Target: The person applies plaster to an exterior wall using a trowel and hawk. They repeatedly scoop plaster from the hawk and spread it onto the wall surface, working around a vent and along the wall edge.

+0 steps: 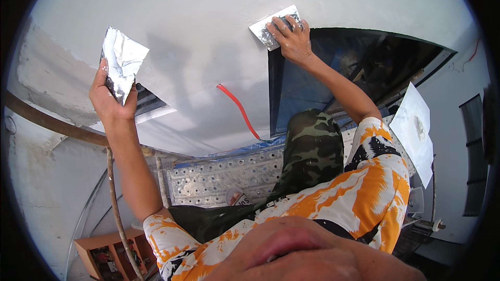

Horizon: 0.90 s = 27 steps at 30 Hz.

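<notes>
My left hand (113,99) is raised on the left, its fingers closed around a wide putty scraper (125,58). White putty coats much of that scraper's face. With bent arm, my right hand (297,46) grips a flat, putty-smeared scraper blade (259,30), fingers spread across its back. This blade lies against the white plastered wall (203,26), at the upper left corner of a dark-framed window (276,93). How each scraper's handle is shaped cannot be made out under my hands.
A red flexible conduit (240,108) sticks out of the wall between my arms. Below is a perforated metal scaffold plank (219,174). A rusty pole (57,122) crosses at left, above an orange-brown box (87,255). A white-smeared board (415,130) stands near my right shoulder.
</notes>
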### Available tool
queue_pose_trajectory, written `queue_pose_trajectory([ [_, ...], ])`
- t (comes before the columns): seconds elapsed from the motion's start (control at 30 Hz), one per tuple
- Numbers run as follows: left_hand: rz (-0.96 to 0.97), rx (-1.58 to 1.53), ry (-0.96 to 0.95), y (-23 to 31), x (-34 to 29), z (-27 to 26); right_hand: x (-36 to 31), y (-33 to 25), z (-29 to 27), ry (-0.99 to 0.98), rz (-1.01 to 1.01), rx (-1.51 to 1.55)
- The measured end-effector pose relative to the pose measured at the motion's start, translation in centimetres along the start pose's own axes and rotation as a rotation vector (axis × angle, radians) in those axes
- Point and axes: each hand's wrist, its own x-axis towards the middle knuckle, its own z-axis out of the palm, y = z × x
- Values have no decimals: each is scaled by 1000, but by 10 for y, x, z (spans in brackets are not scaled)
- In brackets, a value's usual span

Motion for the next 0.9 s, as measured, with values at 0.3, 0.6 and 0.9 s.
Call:
queue_pose_trajectory([
  [0.3,275,85,99,34,14,-28,79,15,25,240,501,-19],
  [0.6,226,125,49,33,-2,-18,-29,-73,28,-128,297,93],
  [0.9,125,-70,-30,5,-1,-12,92,21,-14,241,517,-6],
])
